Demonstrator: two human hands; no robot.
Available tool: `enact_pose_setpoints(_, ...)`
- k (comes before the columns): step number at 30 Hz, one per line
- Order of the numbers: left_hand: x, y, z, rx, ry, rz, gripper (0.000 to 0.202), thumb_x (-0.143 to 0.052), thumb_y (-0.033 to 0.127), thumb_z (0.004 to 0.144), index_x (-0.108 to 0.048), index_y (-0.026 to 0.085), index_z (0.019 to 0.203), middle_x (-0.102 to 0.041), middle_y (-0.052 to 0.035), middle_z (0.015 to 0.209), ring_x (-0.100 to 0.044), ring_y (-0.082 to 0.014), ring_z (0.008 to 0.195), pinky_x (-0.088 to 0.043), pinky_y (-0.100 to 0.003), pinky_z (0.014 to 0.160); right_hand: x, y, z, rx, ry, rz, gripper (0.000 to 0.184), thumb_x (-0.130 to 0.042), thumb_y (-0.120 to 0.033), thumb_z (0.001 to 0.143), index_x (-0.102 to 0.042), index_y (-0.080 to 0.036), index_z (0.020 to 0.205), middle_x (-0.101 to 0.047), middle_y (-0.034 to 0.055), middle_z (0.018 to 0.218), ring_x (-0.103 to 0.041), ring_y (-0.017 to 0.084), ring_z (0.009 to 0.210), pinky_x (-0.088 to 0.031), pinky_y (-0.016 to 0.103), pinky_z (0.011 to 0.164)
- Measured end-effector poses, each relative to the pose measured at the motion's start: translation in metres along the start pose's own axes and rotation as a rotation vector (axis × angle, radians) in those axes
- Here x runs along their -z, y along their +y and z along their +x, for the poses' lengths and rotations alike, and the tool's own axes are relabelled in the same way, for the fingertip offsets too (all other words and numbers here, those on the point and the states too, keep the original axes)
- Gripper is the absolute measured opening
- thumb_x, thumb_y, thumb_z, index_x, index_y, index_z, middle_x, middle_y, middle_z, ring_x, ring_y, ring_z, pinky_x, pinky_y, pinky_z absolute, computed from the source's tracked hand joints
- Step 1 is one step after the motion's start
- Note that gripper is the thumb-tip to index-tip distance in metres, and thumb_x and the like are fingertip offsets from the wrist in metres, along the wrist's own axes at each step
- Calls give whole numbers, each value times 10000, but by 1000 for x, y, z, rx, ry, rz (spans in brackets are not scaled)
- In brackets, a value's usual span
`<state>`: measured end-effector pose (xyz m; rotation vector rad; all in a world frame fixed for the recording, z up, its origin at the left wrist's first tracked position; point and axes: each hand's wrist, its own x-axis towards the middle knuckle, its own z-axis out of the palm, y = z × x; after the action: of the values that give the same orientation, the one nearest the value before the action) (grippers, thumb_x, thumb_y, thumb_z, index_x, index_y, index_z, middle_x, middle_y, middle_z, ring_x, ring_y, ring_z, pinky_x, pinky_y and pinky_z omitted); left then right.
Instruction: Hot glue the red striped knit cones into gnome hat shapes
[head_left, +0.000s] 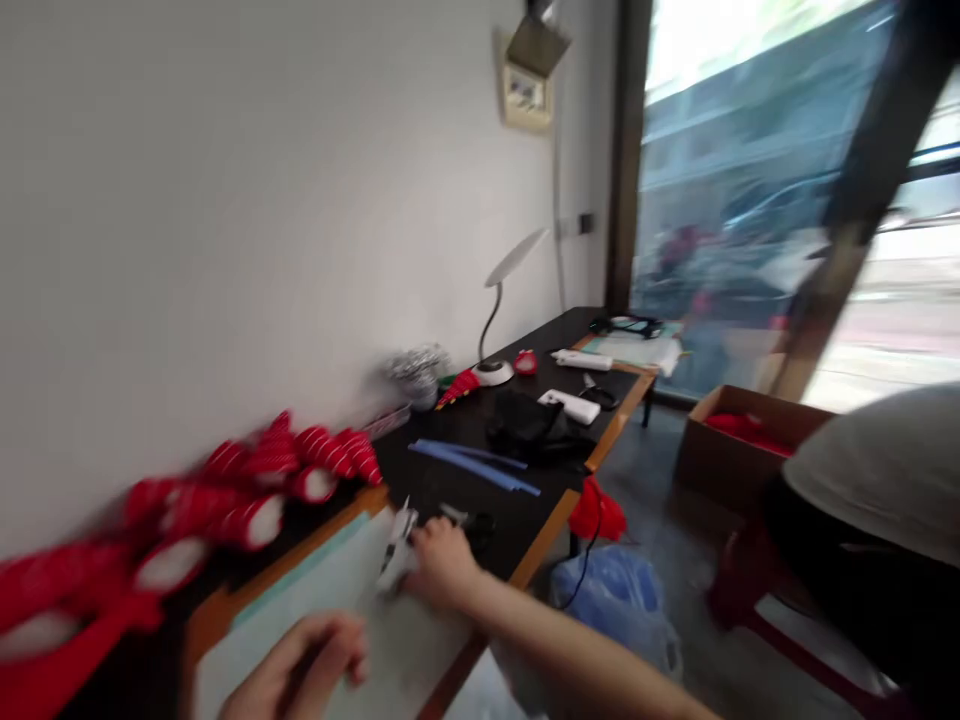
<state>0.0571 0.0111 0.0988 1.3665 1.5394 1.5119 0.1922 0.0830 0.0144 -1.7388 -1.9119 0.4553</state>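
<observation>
My right hand [442, 562] reaches over the worktop, fingers curled round the back part of a white glue gun [396, 548] with a thin pointed tip. Blur hides part of that grip. My left hand [304, 665] hovers lower left over the pale sheet [247, 655], thumb and fingers curled together, with nothing visible in it. Just past my right hand lies a pair of dark-handled scissors [480, 528]. Beyond them, long blue glue sticks [476, 466] rest on the black table. Red cone-shaped pieces with white bases [259, 522] are heaped along the wall on the left.
Farther along stand a desk lamp [493, 373], a black bundle [529, 420], a white device [571, 406] and a second pair of scissors [600, 390]. A blue plastic bag [619, 600] and a cardboard box [690, 455] are on the floor. Another person [877, 480] is at right.
</observation>
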Motion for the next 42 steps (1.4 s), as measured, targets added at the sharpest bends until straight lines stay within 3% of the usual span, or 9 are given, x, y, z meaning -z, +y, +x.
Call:
enact_pose_setpoints(2,23,2,-32,-121,-400,-125,277,-680,464,844,-701,253,665,-662,-42,583,-683,-243,583,-607,-343,554,7,-1,-16,62,19,37,435,-856,-230,738,-733,-105,1135,-705,227,1210,-648,389,1148,-544,523,948)
enact_pose_setpoints(3,30,5,-46,-137,-450,-205,269,-699,470,847,-726,226,736,-683,-50,625,-686,-217,602,-606,-309,572,12,0,-26,93,37,69,408,-839,-197,752,-733,-115,1137,-696,220,1234,-634,376,1174,-526,505,979)
enact_pose_setpoints(6,37,8,-79,-39,-383,-329,269,-673,435,910,-761,181,919,-714,-52,726,-676,-154,648,-590,-247,636,28,2,-60,182,117,209,264,-700,-200,890,-729,-122,1141,-681,197,1281,-603,320,1230,-476,455,1055)
enact_pose_setpoints(8,35,6,-99,-69,-343,-340,225,-661,396,934,-770,200,944,-719,-45,772,-680,-143,700,-581,-236,675,40,0,-91,213,148,307,208,-571,-226,978,-746,-150,1061,-750,142,1130,-686,259,1069,-541,399,953)
enact_pose_setpoints(11,35,-2,-126,-176,-227,-290,142,-670,321,935,-782,232,941,-728,-47,886,-684,-148,764,-578,-250,701,57,-9,-147,270,313,576,137,-663,-280,938,-761,-186,920,-795,65,876,-735,203,746,-591,296,682)
enact_pose_setpoints(16,36,-20,-147,-324,-101,-107,164,-644,213,947,-781,247,1031,-724,-48,928,-697,-163,847,-580,-258,723,68,-32,-200,414,391,670,123,-709,-97,874,-754,-203,915,-781,22,799,-726,160,664,-579,242,634)
enact_pose_setpoints(28,32,-28,-143,-533,-68,130,168,-628,136,939,-744,220,1028,-721,-43,899,-704,-165,839,-604,-285,755,62,-36,-194,418,393,526,120,-680,-82,897,-733,-189,910,-780,25,771,-724,148,643,-565,219,595)
enact_pose_setpoints(34,30,-38,-138,-741,29,308,185,-648,116,923,-713,226,1057,-715,-34,877,-689,-168,820,-590,-340,837,56,-35,-187,418,390,486,122,-677,-77,875,-704,-194,857,-740,-2,708,-649,113,540,-542,205,551)
enact_pose_setpoints(42,28,-40,-132,-824,-1,306,161,-658,140,927,-711,214,1059,-723,-17,854,-698,-150,761,-574,-347,870,54,-32,-184,335,395,464,115,-654,-111,832,-648,-200,760,-662,-35,608,-581,93,476,-502,191,503)
